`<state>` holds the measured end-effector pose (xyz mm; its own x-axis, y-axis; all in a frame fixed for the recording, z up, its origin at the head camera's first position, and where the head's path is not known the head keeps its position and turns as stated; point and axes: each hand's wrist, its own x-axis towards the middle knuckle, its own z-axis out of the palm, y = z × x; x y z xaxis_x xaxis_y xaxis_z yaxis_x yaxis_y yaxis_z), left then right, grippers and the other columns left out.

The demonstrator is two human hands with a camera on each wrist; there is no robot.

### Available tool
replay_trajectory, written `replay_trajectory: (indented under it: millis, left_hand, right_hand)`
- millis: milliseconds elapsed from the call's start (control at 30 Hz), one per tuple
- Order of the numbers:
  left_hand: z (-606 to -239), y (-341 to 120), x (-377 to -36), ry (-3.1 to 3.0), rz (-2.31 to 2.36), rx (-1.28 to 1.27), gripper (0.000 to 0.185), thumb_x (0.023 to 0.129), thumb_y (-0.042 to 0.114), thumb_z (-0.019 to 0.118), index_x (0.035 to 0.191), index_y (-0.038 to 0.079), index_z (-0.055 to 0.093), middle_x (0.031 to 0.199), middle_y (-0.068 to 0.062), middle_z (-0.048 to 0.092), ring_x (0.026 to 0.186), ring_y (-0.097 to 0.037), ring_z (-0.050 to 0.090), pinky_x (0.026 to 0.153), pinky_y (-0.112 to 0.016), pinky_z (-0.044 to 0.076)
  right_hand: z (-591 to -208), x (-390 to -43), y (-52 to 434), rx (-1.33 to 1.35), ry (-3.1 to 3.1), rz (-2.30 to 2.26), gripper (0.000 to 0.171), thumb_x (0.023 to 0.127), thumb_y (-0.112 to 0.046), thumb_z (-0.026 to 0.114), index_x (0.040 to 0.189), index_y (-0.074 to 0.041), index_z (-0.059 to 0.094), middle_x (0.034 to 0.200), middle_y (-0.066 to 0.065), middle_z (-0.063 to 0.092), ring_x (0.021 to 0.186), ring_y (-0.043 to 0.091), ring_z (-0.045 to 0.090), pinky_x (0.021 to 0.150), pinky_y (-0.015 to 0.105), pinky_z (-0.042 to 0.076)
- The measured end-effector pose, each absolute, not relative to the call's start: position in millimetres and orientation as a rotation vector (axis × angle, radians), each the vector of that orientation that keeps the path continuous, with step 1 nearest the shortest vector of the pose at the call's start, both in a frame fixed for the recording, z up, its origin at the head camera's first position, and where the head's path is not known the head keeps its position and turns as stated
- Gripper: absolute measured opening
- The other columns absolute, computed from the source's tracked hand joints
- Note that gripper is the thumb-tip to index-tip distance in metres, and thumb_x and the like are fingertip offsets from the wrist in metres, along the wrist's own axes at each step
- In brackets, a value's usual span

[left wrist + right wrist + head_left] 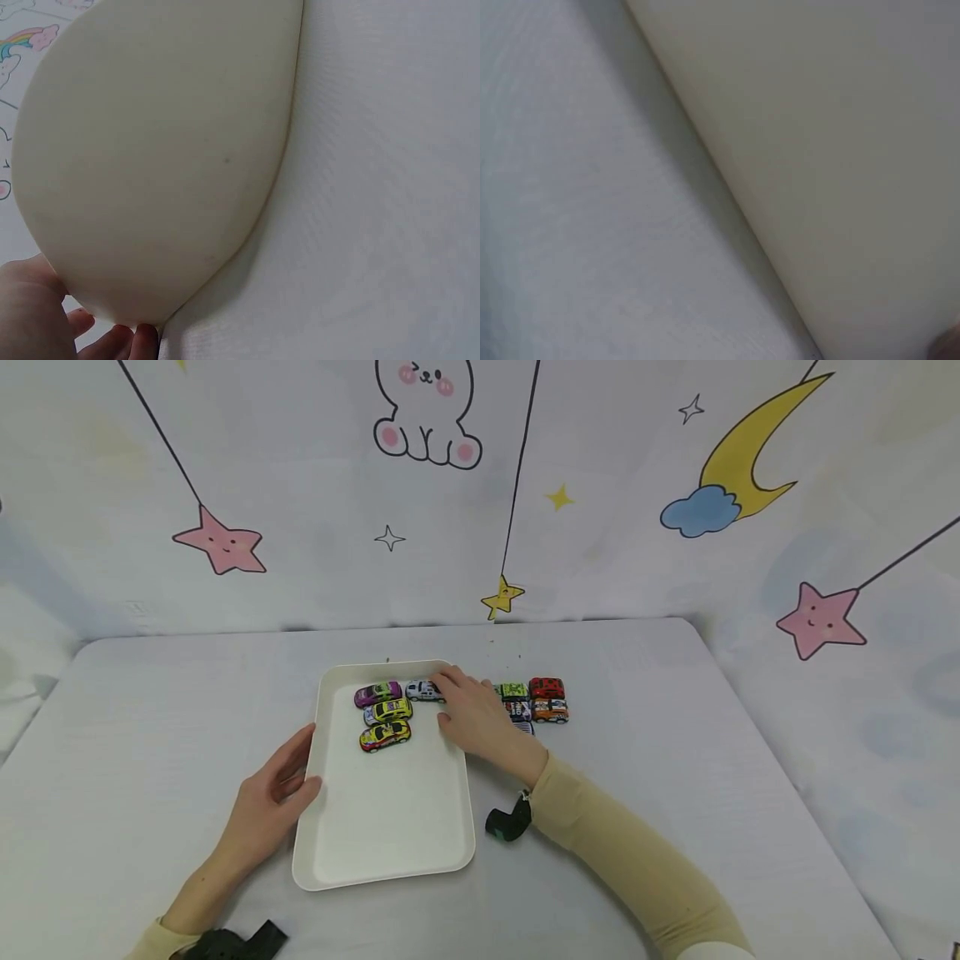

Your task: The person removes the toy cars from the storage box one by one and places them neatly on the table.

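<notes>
A white tray lies on the table, and my left hand grips its left edge, thumb by the rim. In the left wrist view, the left fingers curl at the edge of the tray. My right hand reaches over the tray's right rim and holds a white toy car near the far end; the fingers cover the car's right end. Beside it in the tray are a purple toy car and two yellow ones, a nearer and a farther.
Right of the tray several toy cars stand grouped on the white table, among them a red car, an orange car and a green car. My right hand partly hides this group. A patterned wall cloth hangs behind.
</notes>
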<state>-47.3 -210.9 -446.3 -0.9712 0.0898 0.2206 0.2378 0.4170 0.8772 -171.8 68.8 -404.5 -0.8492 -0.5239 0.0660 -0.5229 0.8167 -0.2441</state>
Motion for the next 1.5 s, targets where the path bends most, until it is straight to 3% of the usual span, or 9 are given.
replay_trajectory:
  millis: [233,467,833,1500]
  left_hand:
    - [-445.6,-210.7,-47.6,-2.525,-1.593,-0.291,0.065,0.094,0.000,0.064,0.154,0.012,0.039,0.150,-0.023,0.046,0.127,0.013,0.046,0.093,-0.004,0.044]
    - [-446.2,-210.5,-47.3,-2.550,-1.575,-0.267,0.065,0.095,0.002,0.063,0.154,0.012,0.039,0.151,-0.022,0.046,0.126,0.014,0.046,0.093,-0.003,0.043]
    - [-445.7,-209.5,-46.6,-2.550,-1.575,-0.260,0.064,0.095,0.003,0.063,0.154,0.012,0.039,0.151,-0.021,0.046,0.126,0.015,0.046,0.093,-0.003,0.042]
    - [-447.9,-209.9,-46.8,-2.565,-1.544,-0.267,0.065,0.095,0.002,0.063,0.154,0.012,0.039,0.151,-0.022,0.046,0.126,0.016,0.044,0.093,-0.002,0.042]
  right_hand:
    - [-404.4,-167.8,68.7,-0.902,3.034,-0.360,0.037,0.096,-0.016,0.066,0.131,-0.006,0.062,0.124,0.010,0.060,0.088,0.022,0.061,0.073,0.038,0.048]
    - [-405.0,-164.0,67.5,-0.944,3.065,-0.339,0.033,0.096,-0.015,0.065,0.128,-0.006,0.063,0.119,0.010,0.064,0.076,0.021,0.061,0.068,0.037,0.048]
    - [-409.4,-158.7,66.1,-0.908,3.155,-0.376,0.034,0.098,-0.015,0.064,0.130,-0.006,0.062,0.120,0.011,0.063,0.092,0.021,0.066,0.075,0.037,0.052]
    - [-424.6,-155.7,77.1,-1.077,3.275,-0.836,0.027,0.097,-0.008,0.063,0.124,-0.004,0.066,0.120,0.013,0.063,0.078,0.022,0.064,0.070,0.037,0.048]
